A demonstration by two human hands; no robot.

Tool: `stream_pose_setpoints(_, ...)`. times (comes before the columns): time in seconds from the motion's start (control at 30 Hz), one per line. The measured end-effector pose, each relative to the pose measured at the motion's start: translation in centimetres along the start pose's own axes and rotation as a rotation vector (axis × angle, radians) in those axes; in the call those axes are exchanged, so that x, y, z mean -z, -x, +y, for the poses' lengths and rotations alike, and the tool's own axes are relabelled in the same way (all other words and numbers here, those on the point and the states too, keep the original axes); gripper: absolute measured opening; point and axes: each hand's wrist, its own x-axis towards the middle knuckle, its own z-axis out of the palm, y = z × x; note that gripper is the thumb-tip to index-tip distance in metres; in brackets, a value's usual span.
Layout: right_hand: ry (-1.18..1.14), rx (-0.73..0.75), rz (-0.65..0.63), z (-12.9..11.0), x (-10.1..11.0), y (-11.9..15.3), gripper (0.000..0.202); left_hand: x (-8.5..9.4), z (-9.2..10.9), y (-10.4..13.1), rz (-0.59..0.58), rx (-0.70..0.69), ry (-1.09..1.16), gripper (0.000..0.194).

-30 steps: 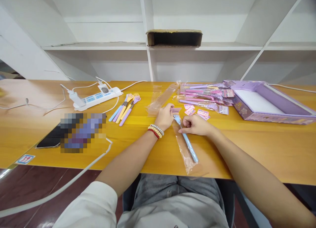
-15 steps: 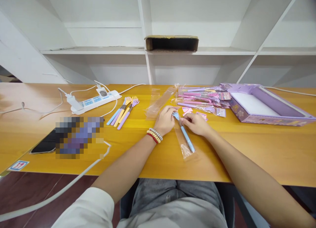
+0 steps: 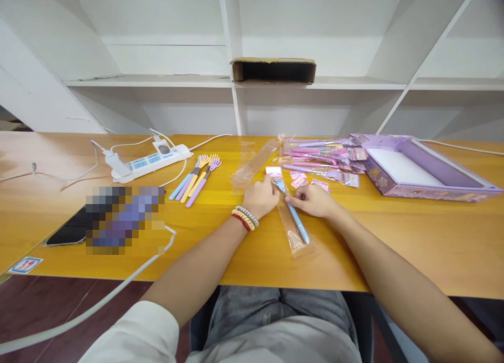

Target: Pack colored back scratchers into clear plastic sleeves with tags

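A blue hand-shaped back scratcher [image 3: 298, 222] lies inside a clear plastic bag [image 3: 292, 236] on the table in front of me, its fingered head pointing away. My left hand [image 3: 260, 198] is closed at the bag's upper left edge, beside the scratcher's head. From the other side, my right hand [image 3: 311, 199] pinches the bag near the scratcher's neck. Just beyond my left hand sits a small white and pink card [image 3: 273, 171]. More pink cards [image 3: 300, 180] lie beyond my right hand.
Several loose back scratchers [image 3: 196, 182] lie to the left, near a white power strip [image 3: 151, 163]. Empty clear bags [image 3: 254, 166] and a pile of bagged back scratchers [image 3: 321, 156] are at the back, beside an open purple box [image 3: 433, 190]. A phone [image 3: 66, 229] rests front left.
My left hand has shifted slightly down and its fingers have curled in. The white and pink card beyond it has come into view. The scratcher has barely moved.
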Motion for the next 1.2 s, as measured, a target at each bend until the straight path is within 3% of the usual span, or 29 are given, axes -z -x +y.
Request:
stream_pose_setpoints(0.1,0.061,-0.016,-0.075,-0.2,0.3,0.2,0.050,0.1,0.2,0.1,-0.056,0.071,-0.090,0.034)
stream_pose_setpoints(0.27,0.109,-0.054,-0.108,-0.9,0.1,0.2,0.044,0.1,0.4,0.3,-0.102,0.023,-0.083,0.047)
stream_pose_setpoints(0.57,0.068,-0.075,-0.035,-0.6,-0.5,-0.2,0.021,-0.1,0.3,0.1,-0.103,0.015,-0.001,0.031)
stream_pose_setpoints(0.77,-0.121,-0.119,0.143,-0.7,-0.5,-0.4,0.025,0.2,0.7,-0.1,-0.075,0.087,0.376,0.042)
stream_pose_setpoints(0.83,-0.201,-0.129,0.202,-0.9,-0.3,-0.4,0.028,0.4,1.1,0.0,-0.208,0.152,0.657,0.043)
stream_pose_setpoints(0.9,-0.294,-0.135,0.237,-0.9,-0.3,-0.4,0.030,0.5,1.4,0.3,-0.450,0.178,0.968,0.040)
stream_pose_setpoints(1.0,-0.412,-0.165,0.273,-0.8,-0.5,-0.4,0.033,0.7,1.8,0.7,-0.710,0.076,1.228,0.040)
stream_pose_setpoints(1.07,-0.466,-0.181,0.297,-0.7,-0.8,-0.5,0.035,0.6,1.9,0.9,-0.738,0.003,1.281,0.042)
stream_pose_setpoints(1.2,-0.558,-0.178,0.295,-0.6,-1.2,-0.7,0.037,-0.1,2.1,1.0,-0.647,-0.024,1.368,0.036)
